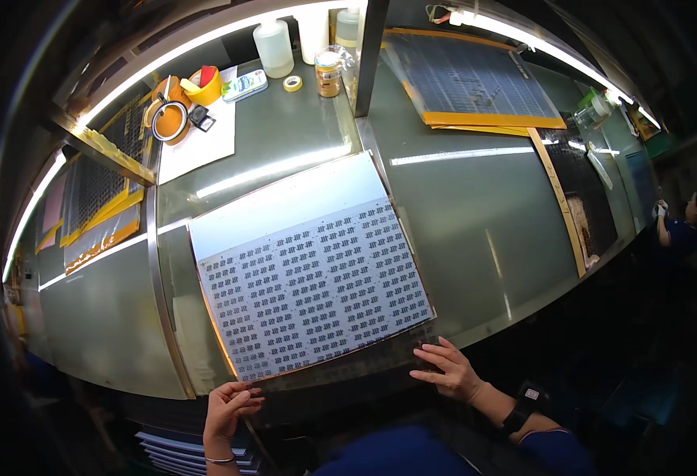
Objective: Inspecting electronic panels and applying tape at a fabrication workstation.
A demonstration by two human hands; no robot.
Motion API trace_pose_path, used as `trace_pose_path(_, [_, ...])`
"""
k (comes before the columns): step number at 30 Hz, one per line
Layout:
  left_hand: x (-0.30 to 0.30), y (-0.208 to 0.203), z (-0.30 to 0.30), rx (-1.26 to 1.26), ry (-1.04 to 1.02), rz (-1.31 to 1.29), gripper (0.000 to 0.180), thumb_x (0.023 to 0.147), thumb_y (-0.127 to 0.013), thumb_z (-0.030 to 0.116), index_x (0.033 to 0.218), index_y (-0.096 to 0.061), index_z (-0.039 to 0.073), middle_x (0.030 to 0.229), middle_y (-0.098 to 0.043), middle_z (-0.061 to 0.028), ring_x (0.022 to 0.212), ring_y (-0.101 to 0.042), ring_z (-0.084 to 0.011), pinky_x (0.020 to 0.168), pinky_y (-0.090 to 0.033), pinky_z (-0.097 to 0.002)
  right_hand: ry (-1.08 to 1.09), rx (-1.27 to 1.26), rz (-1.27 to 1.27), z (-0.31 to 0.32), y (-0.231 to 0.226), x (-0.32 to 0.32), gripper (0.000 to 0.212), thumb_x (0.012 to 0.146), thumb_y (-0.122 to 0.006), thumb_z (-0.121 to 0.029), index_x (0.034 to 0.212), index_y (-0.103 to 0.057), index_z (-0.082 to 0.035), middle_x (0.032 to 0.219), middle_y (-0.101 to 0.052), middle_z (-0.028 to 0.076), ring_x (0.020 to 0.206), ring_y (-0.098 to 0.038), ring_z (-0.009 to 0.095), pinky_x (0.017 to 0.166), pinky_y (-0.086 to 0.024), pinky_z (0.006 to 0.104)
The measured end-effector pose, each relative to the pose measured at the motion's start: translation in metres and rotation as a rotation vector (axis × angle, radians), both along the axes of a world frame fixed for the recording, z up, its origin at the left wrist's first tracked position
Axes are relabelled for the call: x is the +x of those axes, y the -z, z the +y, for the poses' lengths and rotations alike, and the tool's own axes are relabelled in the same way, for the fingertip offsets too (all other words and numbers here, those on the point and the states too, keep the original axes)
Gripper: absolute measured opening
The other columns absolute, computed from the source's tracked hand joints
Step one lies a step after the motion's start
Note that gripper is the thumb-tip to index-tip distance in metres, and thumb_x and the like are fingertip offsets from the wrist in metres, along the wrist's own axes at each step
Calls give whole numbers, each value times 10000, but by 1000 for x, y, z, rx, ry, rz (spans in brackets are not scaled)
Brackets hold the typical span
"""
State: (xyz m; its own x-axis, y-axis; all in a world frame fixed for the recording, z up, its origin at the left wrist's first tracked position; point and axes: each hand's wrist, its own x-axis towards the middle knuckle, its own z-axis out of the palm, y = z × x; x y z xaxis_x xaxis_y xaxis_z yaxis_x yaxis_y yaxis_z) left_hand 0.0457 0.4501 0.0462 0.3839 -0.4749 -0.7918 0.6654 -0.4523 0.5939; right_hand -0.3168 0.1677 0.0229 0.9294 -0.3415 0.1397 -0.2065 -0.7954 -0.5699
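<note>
A pale blue-white panel (309,293) with rows of small black marks lies tilted on the glass-topped bench, a plain band along its far edge. Beyond its near edge runs a dark, see-through strip (340,361), perhaps clear film. My left hand (228,408), a thin bracelet at its wrist, is at the panel's near left corner with fingers curled together; what they pinch is too small to make out. At the strip's right end is my right hand (453,374), fingers stretched and apart, a dark band (520,411) on that wrist.
Orange-edged patterned films (475,83) lie back right, others (103,206) at left. Metal bars (170,309) divide the bench. At the back stand bottles (274,49), a jar (328,75) and tape rolls (291,83). Stacked sheets (194,456) sit below. Another person (685,222) is far right.
</note>
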Motion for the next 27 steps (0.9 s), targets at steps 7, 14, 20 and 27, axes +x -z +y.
trace_pose_path(7, [-18, -7, 1, -69, 127, -432, 133, 886, -569, -51, 1013, -595, -79, 984, -684, -168, 832, -693, -210, 711, -598, -304, 21, 60, 69, 3, -12, 3, 479, 681, -807, -273, 1121, -656, -160, 1310, -524, 140, 1220, -480, 323, 1084, -325, 484])
trace_pose_path(14, [-6, -59, -11, -265, -132, -478, 147, 923, -529, -14, 1030, -623, -51, 1017, -674, -206, 801, -703, -289, 595, -605, -335, 553, 39, -162, -47, -14, 35, 667, 833, -665, -232, 1358, -374, 58, 1368, -424, 220, 1278, -398, 330, 1083, -297, 439])
trace_pose_path(20, [24, -28, -26, -431, -184, -413, 467, 920, -527, -23, 1360, -400, 67, 1133, -626, -227, 820, -699, -291, 636, -608, -338, 476, 1146, -157, -119, -19, 95, 476, 895, -625, -185, 1285, -468, 39, 1177, -591, 162, 1015, -597, 200, 848, -502, 333])
trace_pose_path(27, [38, 32, -23, -346, 433, -1258, 543, 831, -630, -63, 1342, -493, 58, 1273, -574, -184, 1075, -627, -317, 900, -527, -435, 486, 992, 66, -129, -19, 139, 300, 917, -605, -116, 1201, -580, -19, 1031, -653, 72, 862, -627, 126, 712, -546, 255])
